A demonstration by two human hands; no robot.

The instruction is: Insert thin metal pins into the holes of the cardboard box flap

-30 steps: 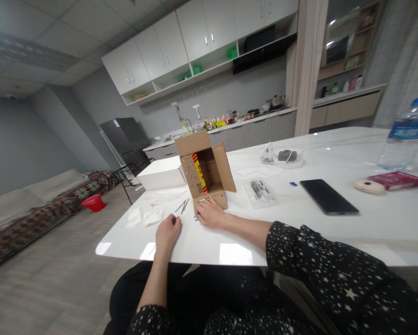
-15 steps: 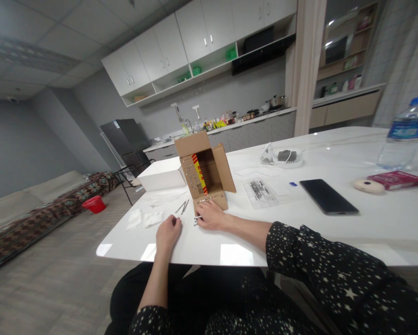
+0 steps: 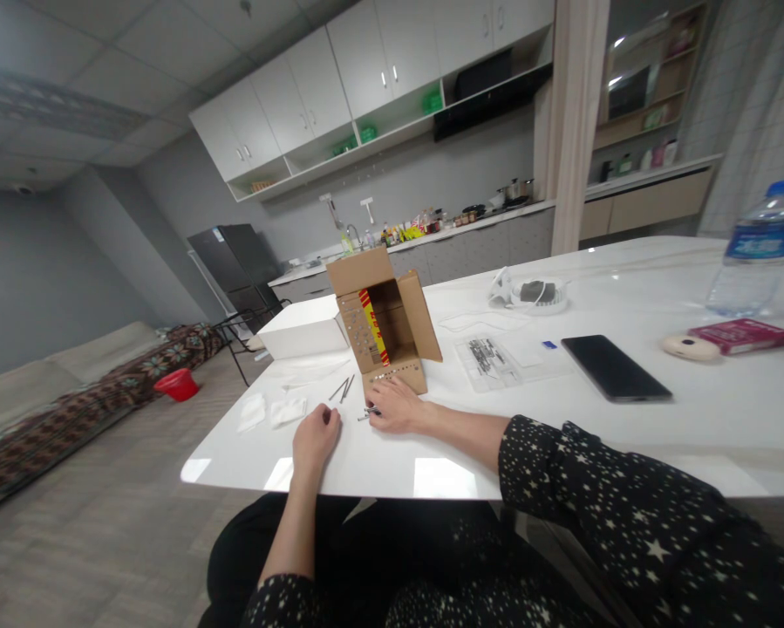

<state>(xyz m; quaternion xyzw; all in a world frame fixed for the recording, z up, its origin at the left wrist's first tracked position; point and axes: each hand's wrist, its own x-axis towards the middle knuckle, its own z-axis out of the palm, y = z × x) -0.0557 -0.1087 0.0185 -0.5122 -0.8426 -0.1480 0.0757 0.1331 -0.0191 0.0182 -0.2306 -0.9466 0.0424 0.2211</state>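
On the white bench (image 3: pixel 562 436) at frame centre, the right hand (image 3: pixel 395 406) pinches small screws (image 3: pixel 367 412) below the cardboard box (image 3: pixel 385 327), its grip partly closed, likely gathering them; the left hand (image 3: pixel 314 439) rests curled, seemingly empty

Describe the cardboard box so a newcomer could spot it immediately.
On the white table, look just beyond the right hand. The box stands open toward the camera, brown, with a red-and-yellow strip inside; the neighbouring box to its left is plain white and closed.
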